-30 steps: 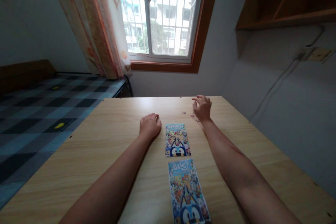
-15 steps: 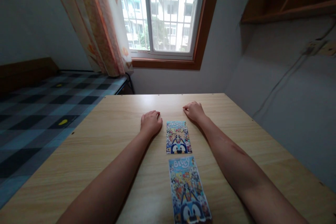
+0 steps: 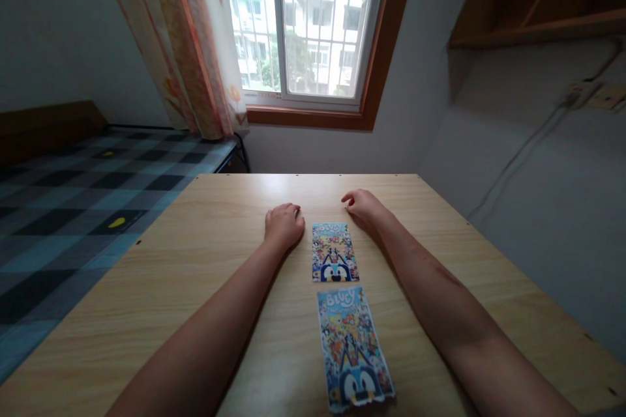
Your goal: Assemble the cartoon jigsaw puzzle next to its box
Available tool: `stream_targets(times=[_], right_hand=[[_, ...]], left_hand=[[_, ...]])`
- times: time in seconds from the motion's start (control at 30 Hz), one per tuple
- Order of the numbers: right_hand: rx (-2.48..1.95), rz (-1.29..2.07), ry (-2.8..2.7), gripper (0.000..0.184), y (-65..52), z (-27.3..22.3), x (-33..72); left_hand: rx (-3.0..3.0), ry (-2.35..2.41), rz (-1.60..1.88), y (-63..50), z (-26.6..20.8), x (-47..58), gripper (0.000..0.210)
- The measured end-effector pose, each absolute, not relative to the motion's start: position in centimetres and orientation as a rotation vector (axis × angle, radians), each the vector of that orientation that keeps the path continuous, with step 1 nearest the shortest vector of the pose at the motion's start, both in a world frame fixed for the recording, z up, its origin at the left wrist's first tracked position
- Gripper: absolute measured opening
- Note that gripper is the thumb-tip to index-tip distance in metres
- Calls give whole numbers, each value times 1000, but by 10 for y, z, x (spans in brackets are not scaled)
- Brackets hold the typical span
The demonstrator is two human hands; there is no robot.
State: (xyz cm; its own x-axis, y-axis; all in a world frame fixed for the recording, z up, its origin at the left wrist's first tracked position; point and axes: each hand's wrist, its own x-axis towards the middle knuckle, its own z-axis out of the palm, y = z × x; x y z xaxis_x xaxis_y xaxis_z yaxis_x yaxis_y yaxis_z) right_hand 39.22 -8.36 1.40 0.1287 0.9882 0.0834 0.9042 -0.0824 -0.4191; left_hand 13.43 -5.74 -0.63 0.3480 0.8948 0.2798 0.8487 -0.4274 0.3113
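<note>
My left hand (image 3: 284, 227) rests palm down on the wooden table (image 3: 195, 300), left of a small colourful picture (image 3: 336, 268) with a blue cartoon dog's face. Its fingers are curled; whatever may be under them is hidden. Beyond the upper right corner of that picture, my right hand (image 3: 362, 204) has its thumb and bent forefinger close together. A tiny dark spot shows at the fingertips, too small to name. Closer to me lies a larger "Bluey" picture sheet (image 3: 355, 345) of the same design, its near edge uneven. Neither hand touches either picture.
A bed with a checked cover (image 3: 161, 182) adjoins the table's left side. Behind the table are a barred window (image 3: 317, 26) and a patterned curtain (image 3: 190, 45). On the right wall hang a wooden shelf (image 3: 528, 29) and a cable (image 3: 518, 150).
My right hand's forefinger and thumb show slightly more apart, and the hand has turned a little. My left hand stays about where it was. The view has shifted slightly.
</note>
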Motion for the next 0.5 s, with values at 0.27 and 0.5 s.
stream_targets(times=[0.27,0.5], right_hand=[[-1891,525,-1818,26,-100,47,380],[-1494,882,-1748,15,-140,20,355]], left_hand=[[2479,1511,673,-59,-5,135,37],[2630,1100,675,-63,-4,135,44]])
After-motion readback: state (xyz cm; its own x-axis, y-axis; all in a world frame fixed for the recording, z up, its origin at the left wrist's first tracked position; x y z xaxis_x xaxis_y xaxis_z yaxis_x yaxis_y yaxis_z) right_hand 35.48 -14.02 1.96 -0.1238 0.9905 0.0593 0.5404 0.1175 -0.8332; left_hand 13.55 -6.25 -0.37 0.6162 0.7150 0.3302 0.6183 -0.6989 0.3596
